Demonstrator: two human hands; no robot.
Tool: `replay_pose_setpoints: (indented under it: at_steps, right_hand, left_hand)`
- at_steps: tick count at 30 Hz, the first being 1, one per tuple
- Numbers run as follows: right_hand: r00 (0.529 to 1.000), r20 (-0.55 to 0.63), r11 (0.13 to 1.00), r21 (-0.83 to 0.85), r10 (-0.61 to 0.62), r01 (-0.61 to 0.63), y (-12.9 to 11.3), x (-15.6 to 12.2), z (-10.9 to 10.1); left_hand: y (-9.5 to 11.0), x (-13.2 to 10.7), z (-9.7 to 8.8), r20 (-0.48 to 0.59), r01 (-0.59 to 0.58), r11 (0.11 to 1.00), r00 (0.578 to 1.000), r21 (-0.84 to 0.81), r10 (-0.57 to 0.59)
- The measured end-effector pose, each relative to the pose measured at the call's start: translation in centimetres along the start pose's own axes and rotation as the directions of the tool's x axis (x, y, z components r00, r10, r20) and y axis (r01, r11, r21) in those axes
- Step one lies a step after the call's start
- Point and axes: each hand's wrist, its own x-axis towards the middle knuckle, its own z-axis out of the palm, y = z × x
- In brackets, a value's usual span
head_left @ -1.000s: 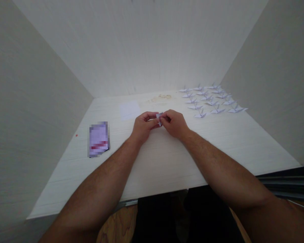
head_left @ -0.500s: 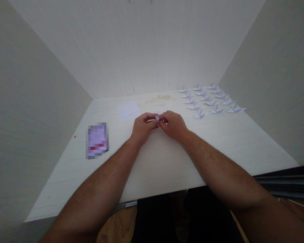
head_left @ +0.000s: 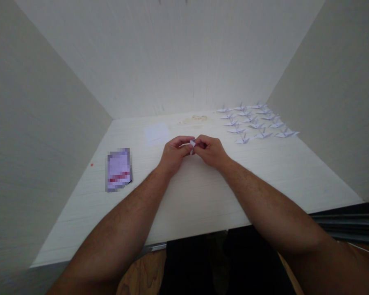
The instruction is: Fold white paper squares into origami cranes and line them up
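Between my two hands, above the middle of the white table, is a small piece of folded white paper. My left hand is closed, pinching the paper's left side between thumb and fingers. On the other side my right hand is closed too, with thumb and fingertips gripping the right edge. Fingers cover much of the paper, so its full shape is hidden. Several white paper cranes stand in rows at the back right.
Flat white paper sheets lie behind my left hand. A blurred-out purple item rests on the left, near a small red speck. Walls enclose the table at the back and both sides. A beige stain marks the table's back.
My fingers have shifted slightly on the folded paper, and my right-hand fingers have drawn nearer to my left fingertips. More of the paper's white face shows. The cranes and sheets stay put.
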Motion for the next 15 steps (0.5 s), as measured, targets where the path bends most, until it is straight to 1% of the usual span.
replay_pose_setpoints:
  at_steps: [5,8,11,13,15]
  right_hand:
    - [0.999,-0.025,0.999,-0.037,-0.024,0.023,0.04,0.07,-0.09]
    - [0.994,-0.097,0.991,-0.124,-0.057,0.045,0.17,0.31,-0.21]
    - [0.979,-0.157,0.968,-0.232,-0.132,0.093,0.27,0.54,-0.34]
    - [0.976,-0.156,0.957,-0.268,-0.154,0.109,0.29,0.60,-0.41]
    - [0.979,-0.136,0.956,-0.274,-0.149,0.108,0.29,0.57,-0.46]
  left_hand:
    - [-0.11,0.13,0.04,-0.024,-0.037,0.998,0.999,0.053,0.038]
    - [-0.14,0.17,0.06,-0.047,-0.035,0.997,0.998,0.074,0.039]
    - [-0.21,0.23,0.00,-0.060,-0.023,0.996,0.998,0.083,0.029]
    - [-0.17,0.25,-0.01,-0.064,-0.017,0.998,0.998,0.063,0.021]
    - [-0.04,0.23,0.04,-0.063,-0.005,1.000,0.998,0.012,0.006]
